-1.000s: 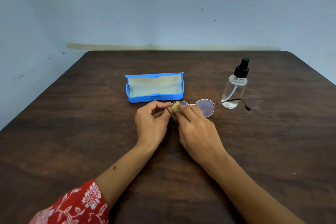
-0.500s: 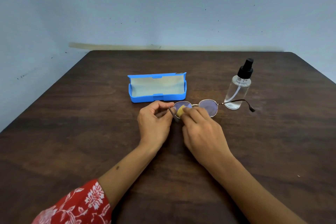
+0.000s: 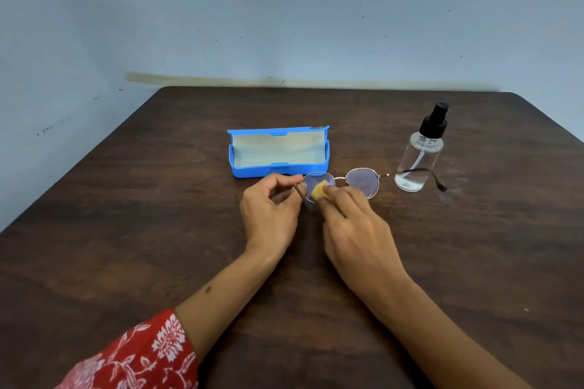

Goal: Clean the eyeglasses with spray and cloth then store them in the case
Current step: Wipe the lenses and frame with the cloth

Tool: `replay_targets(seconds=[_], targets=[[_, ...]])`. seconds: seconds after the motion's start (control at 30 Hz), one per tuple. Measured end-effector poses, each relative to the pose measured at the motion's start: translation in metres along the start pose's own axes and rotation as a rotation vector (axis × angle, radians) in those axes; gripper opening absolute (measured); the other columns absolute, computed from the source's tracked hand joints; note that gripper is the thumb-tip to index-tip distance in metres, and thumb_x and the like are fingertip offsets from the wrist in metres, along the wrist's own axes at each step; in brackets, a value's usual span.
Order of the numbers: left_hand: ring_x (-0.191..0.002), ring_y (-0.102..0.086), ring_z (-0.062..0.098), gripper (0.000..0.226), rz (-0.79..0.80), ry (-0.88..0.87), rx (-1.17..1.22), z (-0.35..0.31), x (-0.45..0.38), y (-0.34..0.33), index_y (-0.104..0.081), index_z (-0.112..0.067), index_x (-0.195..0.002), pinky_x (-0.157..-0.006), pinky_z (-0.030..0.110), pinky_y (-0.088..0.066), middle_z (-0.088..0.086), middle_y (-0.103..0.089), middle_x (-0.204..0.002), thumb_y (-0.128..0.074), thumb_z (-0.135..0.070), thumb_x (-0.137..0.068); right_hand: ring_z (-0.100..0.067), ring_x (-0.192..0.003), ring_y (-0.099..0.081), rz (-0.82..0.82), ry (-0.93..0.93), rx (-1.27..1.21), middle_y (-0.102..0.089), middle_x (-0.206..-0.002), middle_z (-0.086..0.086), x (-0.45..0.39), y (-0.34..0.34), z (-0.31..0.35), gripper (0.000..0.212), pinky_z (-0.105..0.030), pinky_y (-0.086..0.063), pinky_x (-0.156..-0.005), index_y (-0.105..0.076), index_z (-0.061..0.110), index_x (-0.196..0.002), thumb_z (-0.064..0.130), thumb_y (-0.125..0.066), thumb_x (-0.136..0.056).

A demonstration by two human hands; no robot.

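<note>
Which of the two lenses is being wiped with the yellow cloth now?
The lens nearer the blue case: the right hand presses the yellow cloth on it, while the left hand pinches that side's temple. The lens toward the spray bottle is uncovered.

Your hands have bare table (image 3: 132, 230) at the frame's left and bottom. At centre, the open case (image 3: 278, 152) stands just behind the eyeglasses (image 3: 361, 181); the spray bottle (image 3: 418, 158) blocks the upper right, one temple curving before it.
</note>
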State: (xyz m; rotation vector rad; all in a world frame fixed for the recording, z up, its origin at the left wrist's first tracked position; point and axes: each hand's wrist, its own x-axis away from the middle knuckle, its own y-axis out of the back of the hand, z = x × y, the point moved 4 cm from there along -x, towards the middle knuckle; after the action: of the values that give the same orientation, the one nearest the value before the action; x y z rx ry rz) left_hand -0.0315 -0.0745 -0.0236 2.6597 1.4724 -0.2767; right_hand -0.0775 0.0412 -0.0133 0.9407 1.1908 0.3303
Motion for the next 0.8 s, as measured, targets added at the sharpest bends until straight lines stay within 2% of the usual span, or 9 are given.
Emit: replay_targets(seconds=[0.1,0.27,0.47,0.6,0.73,0.8], targets=[[-0.07,-0.069,0.005,0.011,0.001,-0.009,-0.007,-0.001,0.0,0.001,-0.071,-0.006,-0.083,-0.067,0.019,-0.055,0.004,-0.072,-0.08,-0.071,0.003,-0.076,-0.025,-0.084,-0.063,0.012,0.087,-0.065,-0.068,-0.098,-0.006,0.003,-0.001,0.006,0.038,-0.031,-0.054,-0.063,-0.071,0.003,-0.102,0.008,-0.041,-0.078],[-0.073,-0.07,0.012,0.012,-0.024,0.007,0.01,0.001,-0.002,0.001,-0.071,-0.008,-0.08,-0.076,0.033,-0.059,0.007,-0.073,-0.083,-0.069,0.003,-0.077,-0.026,-0.088,-0.064,-0.067,-0.028,-0.065,-0.069,-0.098,-0.008,0.001,0.004,-0.005,0.034,-0.031,-0.049,-0.076,-0.071,0.002,-0.095,0.007,-0.042,-0.079],[-0.073,-0.069,0.01,0.008,0.004,-0.03,0.004,-0.004,0.001,0.001,-0.07,-0.006,-0.082,-0.073,0.025,-0.058,0.007,-0.072,-0.082,-0.07,0.001,-0.077,-0.025,-0.09,-0.063,-0.049,0.025,-0.056,-0.067,-0.101,-0.008,0.002,0.003,0.002,0.038,-0.03,-0.052,-0.073,-0.07,0.002,-0.106,0.005,-0.041,-0.081],[-0.075,-0.07,0.011,0.01,-0.008,-0.02,0.0,-0.002,0.0,0.002,-0.07,-0.005,-0.082,-0.077,0.032,-0.058,0.009,-0.073,-0.084,-0.068,0.003,-0.078,-0.027,-0.092,-0.063,-0.037,-0.058,-0.061,-0.067,-0.102,-0.01,0.002,0.002,-0.006,0.039,-0.032,-0.053,-0.073,-0.069,0.0,-0.104,0.004,-0.04,-0.077],[-0.068,-0.067,0.001,0.011,-0.003,-0.035,-0.008,-0.002,0.0,0.002,-0.07,-0.007,-0.081,-0.065,0.017,-0.053,0.003,-0.071,-0.08,-0.069,0.003,-0.077,-0.025,-0.088,-0.063,-0.026,0.049,-0.126,-0.067,-0.101,-0.006,0.004,0.002,0.006,0.04,-0.029,-0.05,-0.073,-0.069,0.004,-0.107,0.008,-0.04,-0.08],[-0.067,-0.067,0.002,0.011,-0.011,-0.038,-0.007,-0.002,0.0,0.002,-0.07,-0.008,-0.08,-0.067,0.02,-0.055,0.003,-0.072,-0.079,-0.069,0.003,-0.077,-0.026,-0.088,-0.064,-0.043,0.024,-0.11,-0.068,-0.1,-0.007,0.003,0.003,0.003,0.038,-0.031,-0.051,-0.072,-0.07,0.003,-0.105,0.007,-0.041,-0.08]])
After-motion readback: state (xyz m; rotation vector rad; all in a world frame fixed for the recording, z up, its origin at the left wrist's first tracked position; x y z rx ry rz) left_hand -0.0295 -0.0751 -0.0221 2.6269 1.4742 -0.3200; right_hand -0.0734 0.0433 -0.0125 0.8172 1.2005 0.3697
